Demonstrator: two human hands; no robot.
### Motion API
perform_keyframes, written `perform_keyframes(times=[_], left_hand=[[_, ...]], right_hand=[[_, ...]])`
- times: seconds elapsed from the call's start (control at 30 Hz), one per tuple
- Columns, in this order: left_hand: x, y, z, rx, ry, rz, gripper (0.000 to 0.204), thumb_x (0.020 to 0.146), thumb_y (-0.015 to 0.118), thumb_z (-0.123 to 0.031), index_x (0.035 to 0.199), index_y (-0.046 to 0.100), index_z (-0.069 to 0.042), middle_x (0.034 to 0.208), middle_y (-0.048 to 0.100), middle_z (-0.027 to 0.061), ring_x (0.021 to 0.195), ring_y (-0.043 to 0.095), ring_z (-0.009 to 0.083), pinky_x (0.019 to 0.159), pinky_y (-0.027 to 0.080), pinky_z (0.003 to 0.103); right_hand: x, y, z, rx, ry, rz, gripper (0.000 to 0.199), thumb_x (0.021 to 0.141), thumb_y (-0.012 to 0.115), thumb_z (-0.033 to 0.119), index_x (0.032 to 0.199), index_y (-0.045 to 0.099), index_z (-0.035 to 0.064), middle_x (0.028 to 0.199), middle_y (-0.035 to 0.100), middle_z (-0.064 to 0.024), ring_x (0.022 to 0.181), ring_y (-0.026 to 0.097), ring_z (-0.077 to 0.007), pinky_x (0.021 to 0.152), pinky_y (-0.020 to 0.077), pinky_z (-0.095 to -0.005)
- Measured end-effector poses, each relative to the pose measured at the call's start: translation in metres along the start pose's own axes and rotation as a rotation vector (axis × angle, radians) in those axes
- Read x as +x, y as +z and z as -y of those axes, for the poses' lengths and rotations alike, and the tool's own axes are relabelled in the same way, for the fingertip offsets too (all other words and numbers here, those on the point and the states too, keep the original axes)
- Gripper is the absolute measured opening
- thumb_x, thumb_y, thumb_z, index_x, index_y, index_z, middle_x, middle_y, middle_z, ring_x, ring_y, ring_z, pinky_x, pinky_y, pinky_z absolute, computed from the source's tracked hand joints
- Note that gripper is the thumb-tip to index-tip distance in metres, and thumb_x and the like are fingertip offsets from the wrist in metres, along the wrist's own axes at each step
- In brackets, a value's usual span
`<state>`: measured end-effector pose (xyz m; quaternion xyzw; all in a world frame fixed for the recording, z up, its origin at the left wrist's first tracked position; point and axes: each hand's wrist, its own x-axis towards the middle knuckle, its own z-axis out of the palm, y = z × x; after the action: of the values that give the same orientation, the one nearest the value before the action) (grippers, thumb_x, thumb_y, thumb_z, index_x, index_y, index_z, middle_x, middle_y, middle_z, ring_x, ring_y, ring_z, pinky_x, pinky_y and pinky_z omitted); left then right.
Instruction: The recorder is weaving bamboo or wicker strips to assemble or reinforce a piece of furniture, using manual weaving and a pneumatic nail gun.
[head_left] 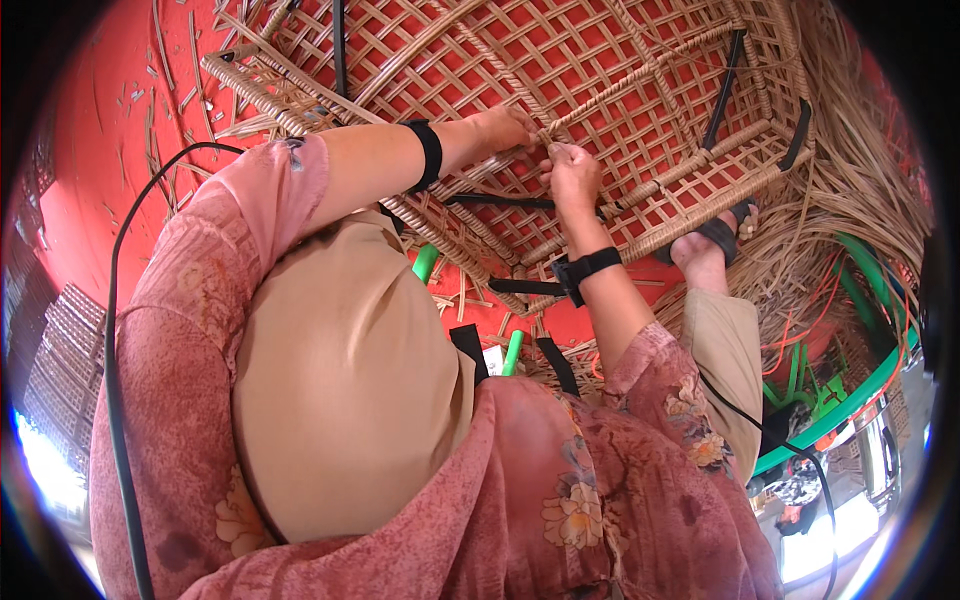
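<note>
A large woven rattan frame (620, 130) with an open lattice and wrapped rims lies before me. Black bars (728, 90) show along its sides. My left hand (505, 130) is closed at a wrapped crosspiece (590, 104) near the frame's middle, its fingertips pinched at a thin rattan strand. Close beside it, my right hand (573, 178) is also closed, with thumb and finger pressed together at the same spot. The strand between the fingertips is small and partly hidden. Both wrists wear black bands.
Loose rattan strands (850, 170) are heaped at the right. Cut scraps (190, 100) litter the red floor (95, 130) at the left. A green curved rim (850, 415) stands at the lower right, near my sandalled foot (700, 255). A black cable (115, 330) runs along my left side.
</note>
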<state>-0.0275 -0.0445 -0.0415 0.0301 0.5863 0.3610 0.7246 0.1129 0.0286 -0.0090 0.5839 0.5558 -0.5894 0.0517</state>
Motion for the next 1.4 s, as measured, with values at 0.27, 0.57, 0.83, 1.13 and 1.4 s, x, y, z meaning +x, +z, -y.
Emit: perform_keyframes(times=[0.27,0.57,0.83,1.13,1.4], left_hand=[[-0.005,-0.007,-0.007,0.069,-0.014,-0.051,0.035,0.082,0.053,-0.005,0.117,0.058,-0.006,0.092,0.065,0.0087,0.076,0.062,0.0174,0.067,0.051,0.03],[0.018,-0.007,-0.036,1.134,0.057,0.186,0.034,0.082,0.049,-0.008,0.114,0.06,-0.012,0.099,0.065,0.0106,0.086,0.063,0.0245,0.072,0.051,0.034],[-0.011,0.009,-0.057,1.532,0.178,-0.054,0.029,0.08,0.05,-0.015,0.105,0.063,-0.006,0.098,0.065,0.0155,0.093,0.062,0.0295,0.076,0.049,0.042],[-0.068,0.04,-0.078,0.81,0.288,0.863,0.028,0.082,0.054,-0.021,0.061,0.052,-0.003,0.049,0.042,-0.0015,0.041,0.036,0.0125,0.041,0.032,0.03],[-0.147,0.082,-0.101,0.478,-0.005,1.347,0.047,0.087,0.05,-0.045,0.091,0.067,-0.001,0.072,0.063,0.0068,0.057,0.057,0.0141,0.051,0.046,0.027]], right_hand=[[0.013,0.04,-0.021,0.663,0.442,-0.05,0.016,0.089,0.055,0.018,0.078,0.055,0.0059,0.064,0.058,-0.0034,0.049,0.052,-0.0129,0.043,0.0379,-0.022],[0.03,0.044,-0.002,0.575,0.809,0.094,0.022,0.092,0.052,0.027,0.076,0.053,0.0121,0.06,0.054,0.0005,0.048,0.052,-0.0116,0.04,0.0349,-0.0215],[0.007,0.029,0.002,0.273,0.452,0.182,0.02,0.088,0.057,0.025,0.083,0.054,0.0059,0.071,0.06,-0.0035,0.054,0.055,-0.0127,0.046,0.0408,-0.0252],[0.005,0.002,0.018,0.533,0.184,0.354,0.02,0.081,0.065,0.02,0.074,0.061,0.0011,0.065,0.058,-0.0038,0.054,0.057,-0.0106,0.047,0.0431,-0.0226],[0.01,0.009,0.006,0.096,-0.001,0.127,0.019,0.08,0.065,0.013,0.093,0.064,-0.0004,0.07,0.061,-0.003,0.059,0.056,-0.0106,0.051,0.0455,-0.0258]])
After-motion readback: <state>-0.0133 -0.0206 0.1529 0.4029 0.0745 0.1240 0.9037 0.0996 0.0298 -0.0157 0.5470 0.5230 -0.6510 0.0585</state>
